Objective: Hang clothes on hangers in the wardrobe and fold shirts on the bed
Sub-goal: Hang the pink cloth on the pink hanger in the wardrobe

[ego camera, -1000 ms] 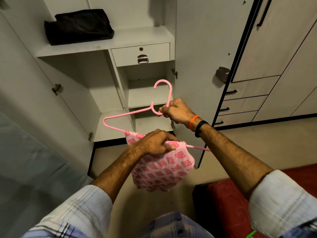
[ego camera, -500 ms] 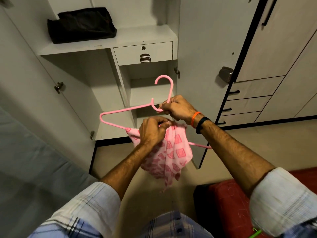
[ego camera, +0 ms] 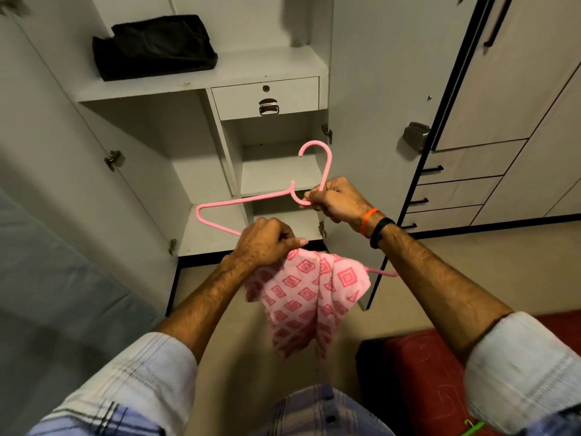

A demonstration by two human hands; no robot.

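Hanger (ego camera: 242, 200): I see plain pink all along the wire.
Cloth (ego camera: 309, 297): I see pale pink with darker pink diamond shapes.
Wardrobe (ego camera: 195, 143): light grey inside, black edging on the doors.
Bag (ego camera: 154, 45) on the shelf: black.
Wristbands (ego camera: 374, 226): one orange, one black.
Sleeves (ego camera: 135, 388): white with blue checks.
Bed (ego camera: 427, 388): red.

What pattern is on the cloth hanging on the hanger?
Light pink cloth with darker pink diamond shapes, draped over the pink hanger. The head view shows it.
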